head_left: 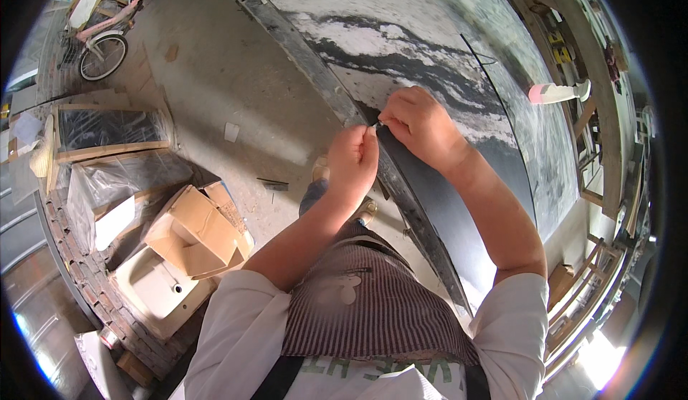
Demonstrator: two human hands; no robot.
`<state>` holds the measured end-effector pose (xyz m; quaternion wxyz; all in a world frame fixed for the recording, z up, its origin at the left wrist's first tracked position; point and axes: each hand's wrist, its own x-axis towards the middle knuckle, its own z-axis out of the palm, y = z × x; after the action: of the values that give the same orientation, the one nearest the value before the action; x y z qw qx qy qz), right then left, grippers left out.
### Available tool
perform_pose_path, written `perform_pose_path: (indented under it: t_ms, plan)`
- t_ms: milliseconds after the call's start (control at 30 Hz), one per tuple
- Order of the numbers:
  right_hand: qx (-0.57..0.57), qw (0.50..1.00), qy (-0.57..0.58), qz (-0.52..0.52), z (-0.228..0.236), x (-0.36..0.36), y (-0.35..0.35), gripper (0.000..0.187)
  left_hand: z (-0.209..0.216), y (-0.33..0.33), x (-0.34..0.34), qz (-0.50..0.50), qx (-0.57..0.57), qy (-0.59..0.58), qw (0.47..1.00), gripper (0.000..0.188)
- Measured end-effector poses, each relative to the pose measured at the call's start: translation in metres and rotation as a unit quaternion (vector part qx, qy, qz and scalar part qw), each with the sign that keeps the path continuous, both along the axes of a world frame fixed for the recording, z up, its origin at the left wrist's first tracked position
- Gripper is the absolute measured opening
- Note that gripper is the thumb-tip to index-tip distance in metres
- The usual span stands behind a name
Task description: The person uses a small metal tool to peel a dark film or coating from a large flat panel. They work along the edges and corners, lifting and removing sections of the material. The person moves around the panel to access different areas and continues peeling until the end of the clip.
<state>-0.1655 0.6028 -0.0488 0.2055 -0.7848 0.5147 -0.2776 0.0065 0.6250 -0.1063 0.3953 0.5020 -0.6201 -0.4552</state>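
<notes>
Near the edge of a large stone slab (387,56) with white and black veining, my two hands meet almost fingertip to fingertip. My left hand (352,160) is closed in a pinch, thumb uppermost, just outside the slab's edge. Over the slab, the fingers of my right hand (424,126) are also pinched together. A tiny dark thing (378,123) shows between the two sets of fingertips, too small to name. Below my right forearm lies a plain dark grey part of the surface (448,192).
A white bottle with a pink end (559,93) lies on the slab's far right side. Wooden racks (598,106) run along the right. On the left are an open cardboard box (193,232), a white sink (154,282), a plastic-wrapped crate (118,178) and a pink bicycle (107,45).
</notes>
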Motion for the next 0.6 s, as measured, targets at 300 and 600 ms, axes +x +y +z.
perform_pose_path:
  t_ms: [300, 600]
  plan:
    - [0.017, 1.000, -0.004, 0.003, 0.002, -0.014, 0.039, 0.009, 0.001, 0.041, -0.013, 0.019, -0.020, 0.001, 1.000, 0.020]
    - [-0.002, 1.000, -0.015, -0.013, 0.004, -0.024, 0.083, 0.008, 0.002, 0.076, -0.017, -0.037, -0.035, 0.002, 0.999, 0.020]
